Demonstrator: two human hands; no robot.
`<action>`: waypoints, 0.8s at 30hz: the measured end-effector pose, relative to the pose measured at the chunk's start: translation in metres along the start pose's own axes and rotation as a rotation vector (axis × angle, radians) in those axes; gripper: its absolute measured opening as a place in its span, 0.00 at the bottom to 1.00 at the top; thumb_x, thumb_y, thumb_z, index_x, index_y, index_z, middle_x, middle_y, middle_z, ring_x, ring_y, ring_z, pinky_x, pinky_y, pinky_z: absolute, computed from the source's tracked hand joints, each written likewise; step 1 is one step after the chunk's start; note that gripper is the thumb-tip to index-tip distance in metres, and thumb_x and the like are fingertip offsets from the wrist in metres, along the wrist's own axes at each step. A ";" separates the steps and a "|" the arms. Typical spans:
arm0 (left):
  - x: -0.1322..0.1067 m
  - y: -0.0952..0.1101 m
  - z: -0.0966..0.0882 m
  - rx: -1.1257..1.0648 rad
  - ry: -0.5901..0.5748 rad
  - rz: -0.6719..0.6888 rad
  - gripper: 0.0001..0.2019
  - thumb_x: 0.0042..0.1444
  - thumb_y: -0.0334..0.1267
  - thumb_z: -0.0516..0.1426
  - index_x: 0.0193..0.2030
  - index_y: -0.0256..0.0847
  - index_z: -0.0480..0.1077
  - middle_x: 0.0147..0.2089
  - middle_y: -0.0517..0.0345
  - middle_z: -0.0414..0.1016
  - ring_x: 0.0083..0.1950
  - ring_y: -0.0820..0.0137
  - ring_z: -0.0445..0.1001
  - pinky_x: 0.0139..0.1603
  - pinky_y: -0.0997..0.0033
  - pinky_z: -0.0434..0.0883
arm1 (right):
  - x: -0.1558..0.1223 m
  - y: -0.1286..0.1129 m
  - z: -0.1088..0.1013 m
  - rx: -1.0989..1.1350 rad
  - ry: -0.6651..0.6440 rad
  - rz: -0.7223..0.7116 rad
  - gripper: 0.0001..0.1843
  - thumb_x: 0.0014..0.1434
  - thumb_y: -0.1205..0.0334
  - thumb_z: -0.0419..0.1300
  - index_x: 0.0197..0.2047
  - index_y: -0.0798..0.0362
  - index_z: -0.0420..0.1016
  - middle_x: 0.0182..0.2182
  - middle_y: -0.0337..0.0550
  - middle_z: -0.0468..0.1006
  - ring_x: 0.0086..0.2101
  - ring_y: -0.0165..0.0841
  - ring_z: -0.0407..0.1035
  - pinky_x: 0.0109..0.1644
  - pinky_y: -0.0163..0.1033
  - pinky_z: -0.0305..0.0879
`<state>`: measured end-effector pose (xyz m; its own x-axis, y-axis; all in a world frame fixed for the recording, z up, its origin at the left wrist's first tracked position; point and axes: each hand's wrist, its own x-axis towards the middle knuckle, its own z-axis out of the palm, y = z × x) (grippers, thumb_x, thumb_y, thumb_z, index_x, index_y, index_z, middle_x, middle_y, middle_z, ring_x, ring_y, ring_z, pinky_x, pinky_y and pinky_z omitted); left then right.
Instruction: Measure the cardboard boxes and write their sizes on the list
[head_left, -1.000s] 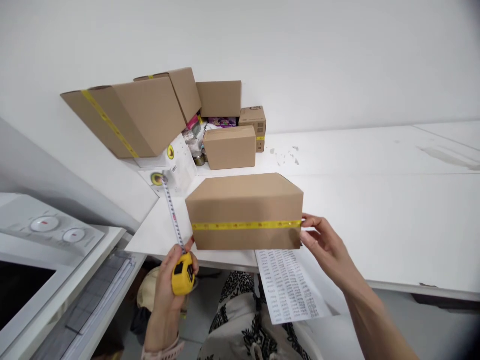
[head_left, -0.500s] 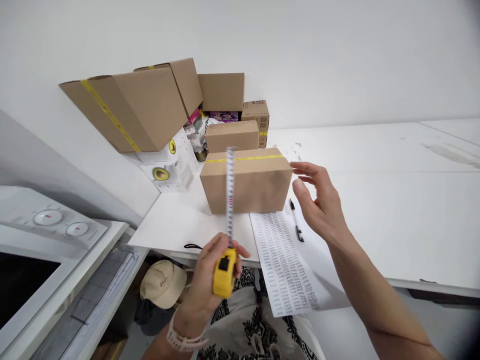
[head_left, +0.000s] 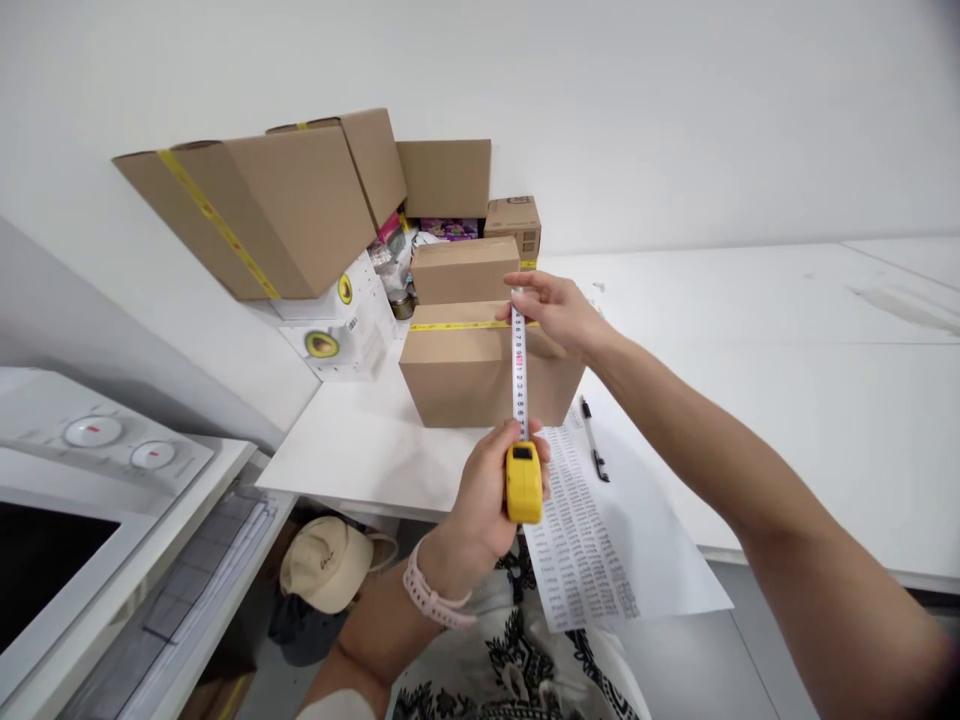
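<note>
My left hand (head_left: 491,485) is wrapped round a yellow tape measure (head_left: 524,490) in front of the table edge. Its blade (head_left: 519,375) is drawn out, running away from me over a closed cardboard box (head_left: 457,375) with yellow tape along its top. At the far end, my right hand (head_left: 551,308) pinches the blade's tip between thumb and fingers, above the box's top. Whether the blade touches the box I cannot tell. My right forearm passes above a printed sheet (head_left: 637,560) and a pen (head_left: 594,440), both to the right of the box.
Several more cardboard boxes (head_left: 300,200) are stacked at the back left, some on white cartons (head_left: 349,345) with avocado pictures. A white appliance with knobs (head_left: 94,430) stands at the left. A beige cap (head_left: 326,565) lies below the table (head_left: 337,455).
My left hand has moved right and up with the tape measure. My right hand has left the box's right side, moved left, and taken hold of the blade's end.
</note>
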<state>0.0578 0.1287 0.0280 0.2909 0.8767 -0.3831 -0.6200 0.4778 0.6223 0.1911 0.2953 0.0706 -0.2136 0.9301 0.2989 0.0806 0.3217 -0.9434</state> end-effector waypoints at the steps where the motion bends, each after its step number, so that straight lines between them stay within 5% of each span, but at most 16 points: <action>1: 0.006 0.006 0.005 -0.029 -0.007 -0.015 0.09 0.61 0.41 0.61 0.39 0.35 0.71 0.28 0.60 0.72 0.22 0.77 0.68 0.24 0.77 0.64 | 0.015 0.002 -0.002 0.004 -0.010 0.043 0.10 0.65 0.68 0.60 0.50 0.55 0.76 0.32 0.45 0.83 0.38 0.35 0.77 0.53 0.46 0.73; 3: 0.019 0.018 0.015 -0.074 -0.027 -0.026 0.07 0.63 0.38 0.58 0.39 0.36 0.70 0.27 0.60 0.71 0.22 0.77 0.69 0.24 0.76 0.65 | 0.044 0.007 -0.003 -0.030 -0.026 0.112 0.04 0.64 0.71 0.61 0.40 0.56 0.77 0.31 0.47 0.83 0.37 0.35 0.77 0.52 0.45 0.73; 7: 0.042 0.034 0.026 -0.096 -0.016 -0.007 0.05 0.65 0.35 0.54 0.38 0.38 0.68 0.26 0.62 0.70 0.21 0.77 0.67 0.24 0.76 0.62 | 0.079 0.020 -0.001 -0.155 -0.050 0.128 0.06 0.60 0.72 0.64 0.31 0.56 0.76 0.30 0.48 0.82 0.34 0.35 0.76 0.50 0.45 0.73; 15: 0.053 0.033 0.024 -0.081 0.083 0.025 0.06 0.65 0.33 0.50 0.37 0.39 0.67 0.24 0.63 0.68 0.18 0.76 0.65 0.22 0.76 0.60 | 0.090 0.046 0.009 -0.278 -0.015 0.025 0.06 0.62 0.67 0.60 0.38 0.57 0.79 0.31 0.48 0.83 0.32 0.35 0.76 0.48 0.45 0.73; 24: 0.058 0.052 0.028 0.027 0.102 0.035 0.09 0.60 0.28 0.48 0.34 0.36 0.68 0.22 0.60 0.70 0.17 0.75 0.64 0.21 0.75 0.61 | 0.090 0.047 0.003 -0.733 0.065 0.034 0.10 0.60 0.65 0.61 0.42 0.57 0.84 0.41 0.52 0.83 0.46 0.45 0.75 0.56 0.47 0.67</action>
<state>0.0633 0.2059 0.0570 0.1933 0.8833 -0.4272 -0.6082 0.4495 0.6542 0.1726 0.3934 0.0532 -0.1429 0.9429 0.3009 0.7211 0.3074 -0.6209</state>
